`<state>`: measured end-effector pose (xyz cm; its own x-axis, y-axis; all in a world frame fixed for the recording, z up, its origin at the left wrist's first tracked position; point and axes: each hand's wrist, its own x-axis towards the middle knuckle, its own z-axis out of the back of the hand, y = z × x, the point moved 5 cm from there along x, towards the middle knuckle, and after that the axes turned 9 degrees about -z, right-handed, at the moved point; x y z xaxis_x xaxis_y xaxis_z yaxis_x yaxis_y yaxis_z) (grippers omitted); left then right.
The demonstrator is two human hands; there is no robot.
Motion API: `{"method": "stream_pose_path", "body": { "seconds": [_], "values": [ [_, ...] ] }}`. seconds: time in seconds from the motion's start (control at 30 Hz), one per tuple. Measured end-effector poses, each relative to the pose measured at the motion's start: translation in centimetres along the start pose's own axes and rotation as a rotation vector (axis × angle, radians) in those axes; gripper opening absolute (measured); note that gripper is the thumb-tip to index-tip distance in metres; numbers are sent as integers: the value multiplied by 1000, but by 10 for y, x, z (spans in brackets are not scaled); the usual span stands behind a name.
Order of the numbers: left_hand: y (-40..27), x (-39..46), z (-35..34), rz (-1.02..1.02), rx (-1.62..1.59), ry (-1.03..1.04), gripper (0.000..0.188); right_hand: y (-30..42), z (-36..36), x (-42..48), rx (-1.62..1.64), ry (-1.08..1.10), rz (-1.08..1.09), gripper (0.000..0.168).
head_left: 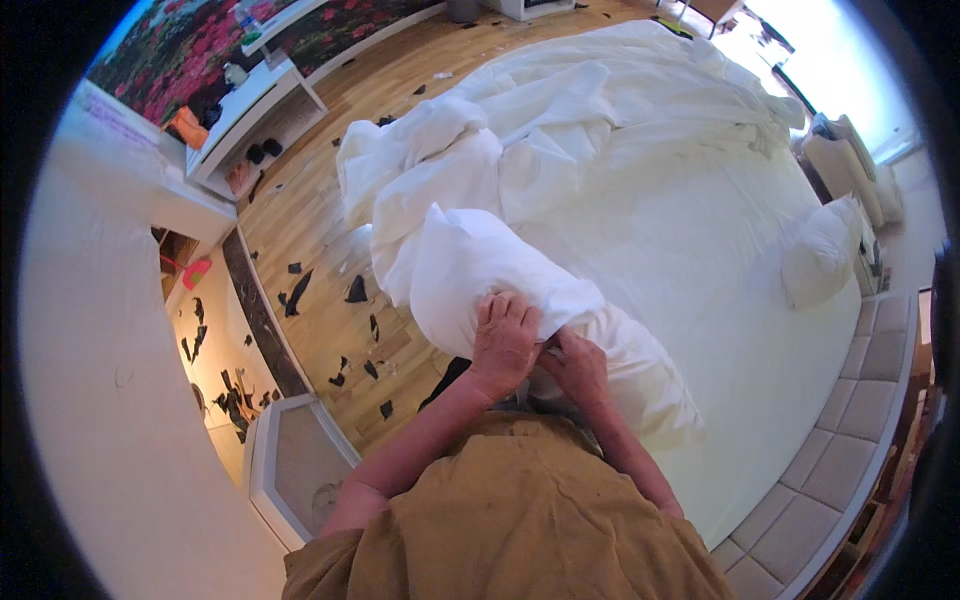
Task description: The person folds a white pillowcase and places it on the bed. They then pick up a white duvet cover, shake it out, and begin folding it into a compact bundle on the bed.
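Note:
A white pillow (480, 255) lies across the near left side of the bed, before my body. Its left part is smooth and plump under bright white cloth. A wrinkled, creamier part (645, 375) extends to the right, beyond a fold or hem. My left hand (507, 334) rests on top of the pillow, fingers curled into the cloth. Close beside it, my right hand (579, 366) pinches the cloth edge between thumb and fingers. The fingertips of that hand are partly hidden in the fabric.
A rumpled white duvet (540, 127) covers the bed's far part. Another pillow (821, 251) lies by the padded headboard (825, 450). Dark scraps (356, 289) litter the wooden floor (330, 330). A white shelf unit (262, 112) stands by the flowered wall.

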<state>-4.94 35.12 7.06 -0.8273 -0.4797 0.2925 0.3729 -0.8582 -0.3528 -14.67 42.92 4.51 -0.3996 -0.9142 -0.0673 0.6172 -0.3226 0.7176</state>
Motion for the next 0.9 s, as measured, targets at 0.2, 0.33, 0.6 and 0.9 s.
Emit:
{"method": "stream_pose_path", "body": {
  "seconds": [0.2, 0.33, 0.6, 0.9],
  "values": [
    [-2, -2, -3, 13, 191, -23, 32, -4, -6, -5, -88, 89, -19, 26],
    [15, 2, 14, 129, 303, -135, 25, 11, 2, -8, -98, 84, 0, 24],
    [47, 4, 42, 235, 287, -250, 31, 4, 31, -45, -172, 68, 196, 22],
    [48, 19, 15, 413, -363, -59, 31, -24, 62, -51, -279, -147, 171, 29]
  ]
}}
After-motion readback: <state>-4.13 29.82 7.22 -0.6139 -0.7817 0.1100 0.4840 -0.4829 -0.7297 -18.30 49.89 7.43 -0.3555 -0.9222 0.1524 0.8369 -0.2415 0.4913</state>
